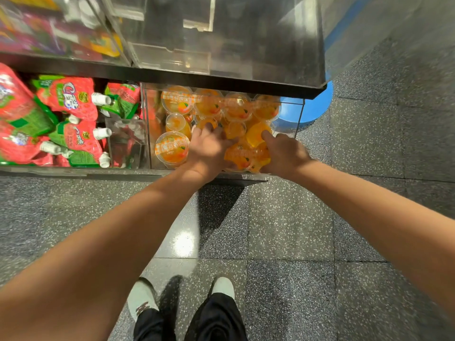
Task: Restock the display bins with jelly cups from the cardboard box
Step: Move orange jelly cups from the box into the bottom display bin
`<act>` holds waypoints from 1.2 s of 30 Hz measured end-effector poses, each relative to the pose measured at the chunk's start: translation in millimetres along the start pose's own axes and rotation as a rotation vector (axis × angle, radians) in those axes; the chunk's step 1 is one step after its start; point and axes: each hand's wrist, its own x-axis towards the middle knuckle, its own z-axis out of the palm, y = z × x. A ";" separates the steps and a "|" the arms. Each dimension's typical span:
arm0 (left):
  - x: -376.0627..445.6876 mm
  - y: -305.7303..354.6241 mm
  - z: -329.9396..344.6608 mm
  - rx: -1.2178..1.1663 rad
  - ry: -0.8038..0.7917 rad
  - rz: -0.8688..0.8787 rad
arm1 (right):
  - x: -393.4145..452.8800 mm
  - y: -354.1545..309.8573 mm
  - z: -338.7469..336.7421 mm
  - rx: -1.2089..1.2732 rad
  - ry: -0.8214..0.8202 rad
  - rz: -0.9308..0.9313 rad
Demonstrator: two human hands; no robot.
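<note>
Both bare arms reach forward and down, converging ahead of the body. The left hand is palm-down, knuckles up, fingers bent downward at the tips. The right hand sits just beside it, back of the hand up, index finger stretched forward, other fingers curled under. The hands are close but not touching. Below, two legs in dark trousers and pale shoes stand apart.

Both hands cover the near jelly cups, fingertips buried among them. The upper shelf hides the bin's far end. Far-left packets are a blur, labels unreadable.
</note>
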 end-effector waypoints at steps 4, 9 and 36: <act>-2.4 -0.8 4.5 0.017 0.017 0.044 | 4.5 0.5 5.7 0.012 0.005 -0.003; -9.7 -7.8 30.1 0.167 0.232 0.127 | 6.4 6.0 12.0 0.113 -0.038 0.030; -549.8 -10.8 -324.6 -0.757 0.313 -1.047 | -370.3 -370.8 -228.9 0.356 -0.293 -0.655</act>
